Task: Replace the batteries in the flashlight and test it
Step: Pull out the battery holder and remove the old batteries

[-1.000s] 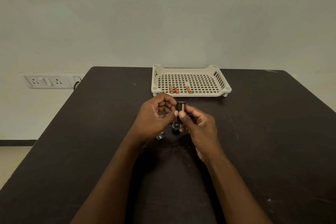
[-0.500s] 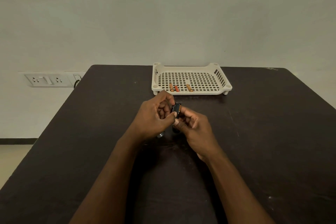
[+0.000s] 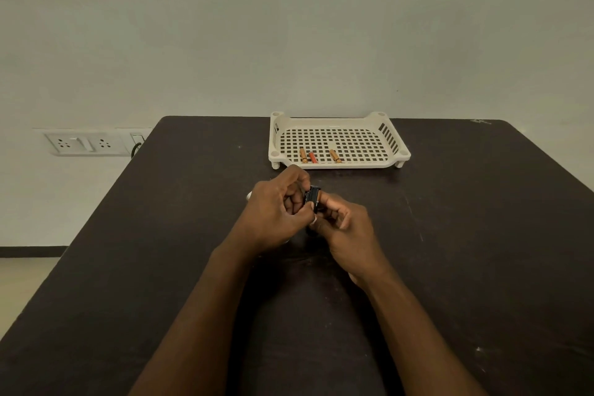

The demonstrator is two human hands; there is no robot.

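Note:
A small black battery holder [image 3: 313, 197] with an orange-tipped battery showing in it sits between both hands, a little above the dark table [image 3: 466, 235]. My left hand [image 3: 273, 214] pinches its left side with curled fingers. My right hand [image 3: 348, 235] grips it from the right and below. The flashlight body is hidden behind the hands. Three loose batteries lie at the front of the cream tray [image 3: 393, 141]: an orange one [image 3: 302, 155], a red one [image 3: 312, 157] and another orange one [image 3: 335, 156].
The perforated tray stands at the table's far edge, just beyond my hands. A wall socket strip [image 3: 86, 143] with a plugged cable is off the table's left side. The table's left edge drops to the floor [image 3: 19, 276].
The holder has come down slightly and both hands have closed in around it. The flashlight body and the silver cap seen below the hands earlier are now covered.

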